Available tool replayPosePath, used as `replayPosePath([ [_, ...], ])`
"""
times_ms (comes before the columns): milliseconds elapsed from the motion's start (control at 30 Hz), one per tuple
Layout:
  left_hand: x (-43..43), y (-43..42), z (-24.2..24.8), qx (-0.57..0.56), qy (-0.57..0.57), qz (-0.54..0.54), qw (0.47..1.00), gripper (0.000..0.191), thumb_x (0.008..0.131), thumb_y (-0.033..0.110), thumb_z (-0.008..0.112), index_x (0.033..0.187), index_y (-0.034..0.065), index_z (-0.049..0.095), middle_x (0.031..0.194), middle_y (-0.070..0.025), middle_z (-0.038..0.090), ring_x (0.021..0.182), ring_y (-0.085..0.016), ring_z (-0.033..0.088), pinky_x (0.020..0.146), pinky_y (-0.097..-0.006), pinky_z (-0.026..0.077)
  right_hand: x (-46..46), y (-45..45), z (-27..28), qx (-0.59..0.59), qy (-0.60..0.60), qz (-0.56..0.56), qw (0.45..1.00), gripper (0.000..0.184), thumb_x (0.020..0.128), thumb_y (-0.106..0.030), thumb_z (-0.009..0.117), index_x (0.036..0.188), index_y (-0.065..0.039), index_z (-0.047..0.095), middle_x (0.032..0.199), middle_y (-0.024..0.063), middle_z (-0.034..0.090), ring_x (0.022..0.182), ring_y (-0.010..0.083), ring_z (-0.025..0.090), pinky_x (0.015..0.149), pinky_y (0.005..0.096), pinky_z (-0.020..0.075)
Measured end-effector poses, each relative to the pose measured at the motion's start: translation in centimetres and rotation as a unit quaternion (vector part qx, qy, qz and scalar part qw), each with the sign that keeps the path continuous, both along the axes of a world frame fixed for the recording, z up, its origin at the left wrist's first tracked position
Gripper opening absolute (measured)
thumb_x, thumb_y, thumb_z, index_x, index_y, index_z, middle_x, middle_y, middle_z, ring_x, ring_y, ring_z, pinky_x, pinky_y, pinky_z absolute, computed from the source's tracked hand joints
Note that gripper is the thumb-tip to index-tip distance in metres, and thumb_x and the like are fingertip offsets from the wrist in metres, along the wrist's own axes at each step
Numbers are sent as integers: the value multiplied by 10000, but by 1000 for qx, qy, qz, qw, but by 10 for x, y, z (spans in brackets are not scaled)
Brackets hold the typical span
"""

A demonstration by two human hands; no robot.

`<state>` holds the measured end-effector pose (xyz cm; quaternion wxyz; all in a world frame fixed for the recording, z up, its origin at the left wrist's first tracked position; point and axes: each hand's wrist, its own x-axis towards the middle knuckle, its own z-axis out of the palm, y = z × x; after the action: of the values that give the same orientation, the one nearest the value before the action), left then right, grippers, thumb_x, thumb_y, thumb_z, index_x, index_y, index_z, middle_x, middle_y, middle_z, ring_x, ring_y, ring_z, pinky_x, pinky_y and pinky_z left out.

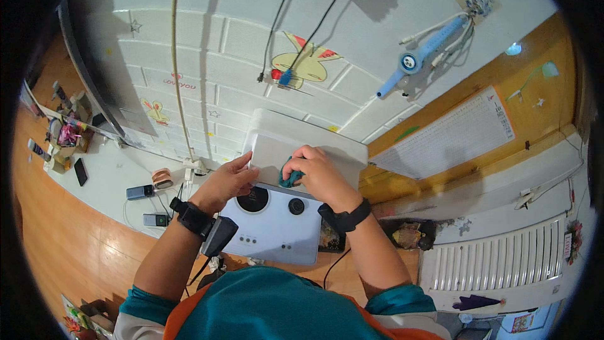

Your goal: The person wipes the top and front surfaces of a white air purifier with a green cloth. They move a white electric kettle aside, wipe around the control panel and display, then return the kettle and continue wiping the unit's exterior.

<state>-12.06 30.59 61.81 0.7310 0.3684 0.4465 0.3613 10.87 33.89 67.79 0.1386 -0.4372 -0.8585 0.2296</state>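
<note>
A white appliance stands against the wall in front of me, with a raised upper housing (311, 127) and a lower shelf (278, 231). My left hand (231, 182) grips the left edge of the upper housing, fingers along its side. Bunched in my right hand (316, 172) is a teal cloth (291, 175), pressed against the front face of the housing. A black round plate (253, 199) with a warning symbol and a black round knob (296, 206) sit on the shelf below my hands. Small buttons line its near edge. Both wrists wear black straps.
To the left, a white tabletop (106, 170) holds a phone (80, 172), power banks (140, 192) and a plugged power strip (193, 166). Cables (311, 33) and a blue watch-shaped item (409, 61) hang on the wall. A white slatted radiator (493, 259) is at right.
</note>
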Motion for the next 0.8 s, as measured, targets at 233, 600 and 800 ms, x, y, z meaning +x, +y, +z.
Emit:
replayPosePath([
  [233, 4, 10, -3, 11, 42, 8, 999, 690, 906, 223, 624, 1486, 86, 276, 1094, -21, 578, 896, -77, 530, 768, -233, 465, 48, -10, -2, 23, 3, -36, 999, 260, 745, 102, 586, 786, -137, 679, 973, 47, 557, 953, 278, 535, 777, 347, 522],
  [600, 2, 11, 2, 49, 144, -15, 988, 611, 910, 178, 612, 1463, 146, 352, 1082, 24, 620, 923, -64, 533, 794, -254, 447, 103, -29, -6, 69, 31, -66, 995, 279, 719, 112, 558, 785, -139, 659, 888, 48, 550, 902, 283, 539, 763, 377, 465],
  [800, 3, 11, 1, 17, 108, -16, 994, 552, 931, 182, 574, 1447, 198, 378, 943, 66, 591, 854, -63, 536, 785, -263, 463, 120, -39, -8, 84, 48, -90, 991, 222, 728, 76, 570, 773, -122, 661, 887, 57, 549, 899, 273, 547, 759, 360, 470],
])
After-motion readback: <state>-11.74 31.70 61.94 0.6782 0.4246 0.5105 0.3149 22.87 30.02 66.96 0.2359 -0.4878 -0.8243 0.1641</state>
